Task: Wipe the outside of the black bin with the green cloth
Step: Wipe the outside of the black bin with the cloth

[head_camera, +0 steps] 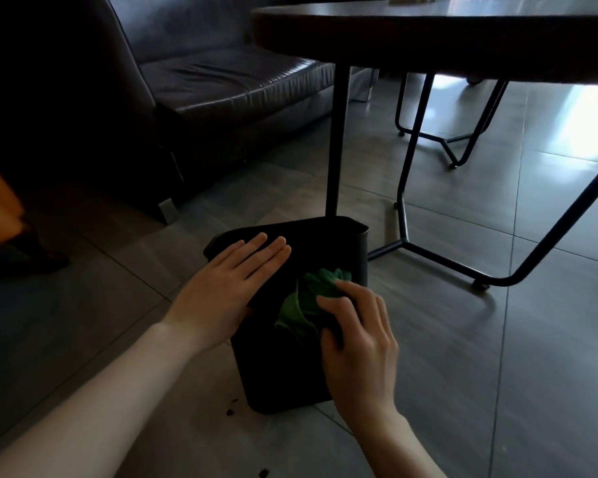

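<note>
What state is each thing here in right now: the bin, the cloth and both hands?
black bin: lying on its side on the floor.
green cloth: bunched, pressed on the bin's side.
left hand: flat, fingers open, steadying the bin.
right hand: closed on the cloth.

dark leather sofa and round table on grey tiled floor.

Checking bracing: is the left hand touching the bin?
Touching. The head view shows the left hand lying flat, fingers spread, on the bin, with no gap visible under the palm.
</note>
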